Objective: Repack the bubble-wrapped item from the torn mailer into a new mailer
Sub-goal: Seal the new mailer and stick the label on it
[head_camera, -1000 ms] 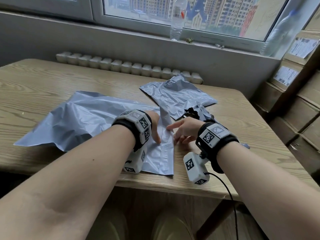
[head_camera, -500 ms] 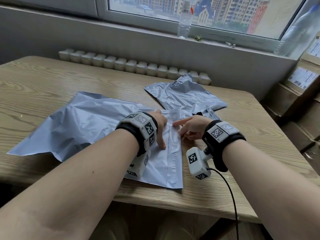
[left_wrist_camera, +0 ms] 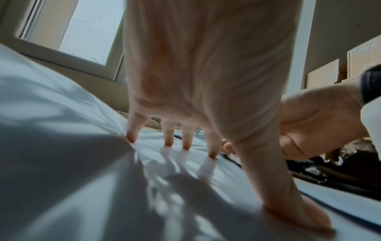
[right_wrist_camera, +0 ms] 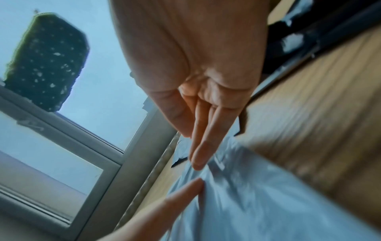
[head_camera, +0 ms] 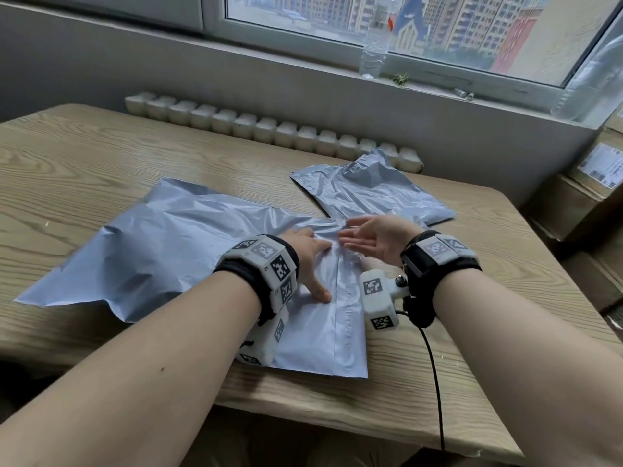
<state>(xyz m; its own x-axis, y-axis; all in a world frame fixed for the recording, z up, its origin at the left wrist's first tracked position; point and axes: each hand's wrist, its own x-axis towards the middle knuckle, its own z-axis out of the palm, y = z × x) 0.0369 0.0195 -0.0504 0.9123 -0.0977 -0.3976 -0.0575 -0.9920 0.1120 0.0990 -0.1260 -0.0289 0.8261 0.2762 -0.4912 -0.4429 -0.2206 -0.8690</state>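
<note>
1. Since approx. 1 s ago, right hand (head_camera: 379, 242) changed from a pointing finger on the flap to a raised palm with straight fingers, turned sideways; the camera also tilted up a little, so more window shows.
2. Left hand (head_camera: 308, 261) lies flat on the large grey mailer (head_camera: 161, 251); four fingertips (left_wrist_camera: 186, 145) and the thumb press the plastic, w/ fingers spread and nothing gripped.
3. Right hand is released, holding nothing. In the right wrist view its fingertips (right_wrist_camera: 199, 161) come just over or onto the mailer surface; contact cannot be told because of blur.
4. Large grey mailer rests on the wooden table (head_camera: 84, 170), its folded flap (head_camera: 350, 318) at the right end, near the table front edge.
5. Second, smaller grey mailer (head_camera: 371, 193) lies behind the right hand, crumpled, well apart from the window wall.
6. Bubble-wrapped item: not clearly seen; only dark material w/ clear plastic (left_wrist_camera: 338, 164) shows under the right hand in the left wrist view.
7. Clear bottle (head_camera: 376, 45) stands on the window sill; cardboard boxes (head_camera: 586, 197) are stacked at the right.
</note>
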